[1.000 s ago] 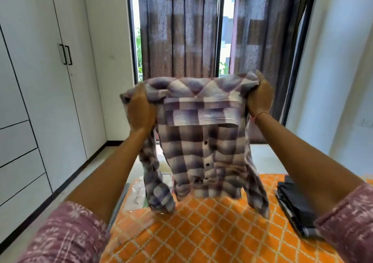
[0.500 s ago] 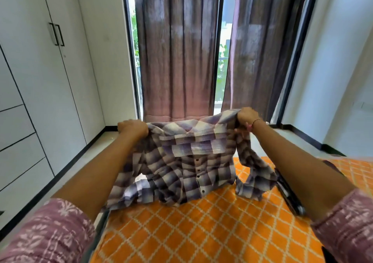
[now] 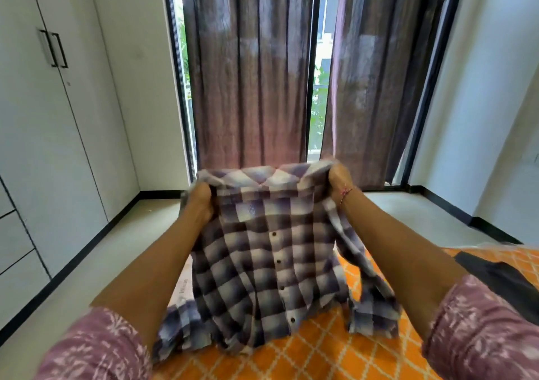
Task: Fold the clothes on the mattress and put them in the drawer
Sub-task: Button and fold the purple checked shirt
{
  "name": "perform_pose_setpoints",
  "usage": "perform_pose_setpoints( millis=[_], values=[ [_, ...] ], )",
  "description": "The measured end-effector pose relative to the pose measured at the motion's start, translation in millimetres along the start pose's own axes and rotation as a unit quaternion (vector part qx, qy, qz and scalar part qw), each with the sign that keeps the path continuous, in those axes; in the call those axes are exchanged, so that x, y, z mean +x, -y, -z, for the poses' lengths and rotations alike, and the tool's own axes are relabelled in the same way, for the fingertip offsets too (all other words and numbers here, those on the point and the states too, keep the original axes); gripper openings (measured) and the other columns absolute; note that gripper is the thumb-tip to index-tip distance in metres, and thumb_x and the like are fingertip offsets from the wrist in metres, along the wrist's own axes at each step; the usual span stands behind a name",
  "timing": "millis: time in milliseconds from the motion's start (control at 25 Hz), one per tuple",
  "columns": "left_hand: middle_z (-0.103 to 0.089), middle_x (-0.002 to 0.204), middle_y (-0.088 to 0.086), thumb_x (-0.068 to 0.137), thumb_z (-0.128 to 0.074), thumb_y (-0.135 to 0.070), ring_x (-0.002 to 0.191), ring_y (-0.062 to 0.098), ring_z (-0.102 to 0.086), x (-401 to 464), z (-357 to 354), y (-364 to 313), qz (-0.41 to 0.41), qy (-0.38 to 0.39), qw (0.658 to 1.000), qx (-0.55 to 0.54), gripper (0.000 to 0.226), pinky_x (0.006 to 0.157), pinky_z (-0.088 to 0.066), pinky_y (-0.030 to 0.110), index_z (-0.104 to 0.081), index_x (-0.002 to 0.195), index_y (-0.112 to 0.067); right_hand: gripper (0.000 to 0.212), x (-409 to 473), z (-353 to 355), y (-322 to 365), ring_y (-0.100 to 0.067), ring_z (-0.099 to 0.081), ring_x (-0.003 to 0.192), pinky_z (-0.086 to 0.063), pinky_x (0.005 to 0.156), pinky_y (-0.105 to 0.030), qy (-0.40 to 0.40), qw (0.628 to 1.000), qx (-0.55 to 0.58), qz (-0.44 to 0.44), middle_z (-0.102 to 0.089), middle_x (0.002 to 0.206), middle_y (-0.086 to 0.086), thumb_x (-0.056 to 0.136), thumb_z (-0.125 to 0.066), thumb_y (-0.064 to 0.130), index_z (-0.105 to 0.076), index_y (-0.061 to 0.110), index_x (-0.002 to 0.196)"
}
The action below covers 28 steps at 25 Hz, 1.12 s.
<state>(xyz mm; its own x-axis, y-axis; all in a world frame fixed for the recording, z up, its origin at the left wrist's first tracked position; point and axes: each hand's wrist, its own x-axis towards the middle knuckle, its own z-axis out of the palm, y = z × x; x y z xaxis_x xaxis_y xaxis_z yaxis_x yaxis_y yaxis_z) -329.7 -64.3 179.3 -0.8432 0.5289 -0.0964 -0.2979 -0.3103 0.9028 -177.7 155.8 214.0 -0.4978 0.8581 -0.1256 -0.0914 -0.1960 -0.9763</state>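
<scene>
Fingers of both hands clamp soft checked shirt (image 3: 262, 251) shoulders over quilted mattress (image 3: 320, 356).

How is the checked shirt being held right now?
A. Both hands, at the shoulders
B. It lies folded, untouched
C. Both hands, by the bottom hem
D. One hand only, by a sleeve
A: the left hand and right hand each grip a shoulder of the checked shirt, its hem on the orange mattress cover.

Mauve white-patterned sleeves (image 3: 96, 347), red thread bracelet (image 3: 345, 194) on right wrist
</scene>
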Motion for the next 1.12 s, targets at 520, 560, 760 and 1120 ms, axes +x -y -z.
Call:
perform_pose_setpoints(
  millis=[520,560,760,1120],
  values=[
    [-0.012,0.154,0.027,0.094,-0.051,-0.037,0.141,0.042,-0.016,49,-16,-91,-0.38,-0.186,0.722,0.548,0.073,0.114,-0.014,0.05,-0.011,0.152,-0.018,0.045,45,12,94,-0.03,-0.002,0.147,-0.004,0.116,-0.015,-0.053,0.826,-0.296,0.478,0.005,0.158,-0.02,0.1,-0.042,0.02,-0.039,0.015,0.145],
    [-0.015,0.153,0.029,0.093,-0.053,-0.033,0.139,0.045,-0.018,41,0,-73,-0.385,-0.184,0.697,0.576,0.073,0.113,-0.015,0.053,-0.013,0.152,-0.015,0.045,42,22,73,-0.03,-0.001,0.147,-0.003,0.116,-0.016,-0.078,0.802,-0.356,0.474,0.005,0.159,-0.018,0.1,-0.04,0.027,-0.039,0.021,0.145],
    [-0.014,0.154,0.029,0.085,-0.04,-0.026,0.141,0.047,-0.012,-33,95,85,-0.281,-0.106,0.672,0.676,0.071,0.111,-0.008,0.06,-0.018,0.151,-0.013,0.047,-22,96,-109,-0.044,-0.008,0.144,-0.01,0.116,-0.055,-0.085,0.742,-0.534,0.396,-0.008,0.156,-0.024,0.093,-0.048,0.023,-0.047,0.025,0.139],
    [-0.027,0.152,0.023,0.076,-0.019,-0.058,0.138,0.043,-0.027,-226,209,265,-0.023,-0.061,0.763,0.643,0.084,0.111,-0.022,0.055,-0.031,0.147,-0.015,0.061,-210,210,-314,-0.044,-0.012,0.143,-0.022,0.11,-0.055,0.022,0.793,-0.578,0.191,-0.006,0.155,-0.019,0.085,-0.034,0.046,-0.048,0.018,0.138]
  ],
)
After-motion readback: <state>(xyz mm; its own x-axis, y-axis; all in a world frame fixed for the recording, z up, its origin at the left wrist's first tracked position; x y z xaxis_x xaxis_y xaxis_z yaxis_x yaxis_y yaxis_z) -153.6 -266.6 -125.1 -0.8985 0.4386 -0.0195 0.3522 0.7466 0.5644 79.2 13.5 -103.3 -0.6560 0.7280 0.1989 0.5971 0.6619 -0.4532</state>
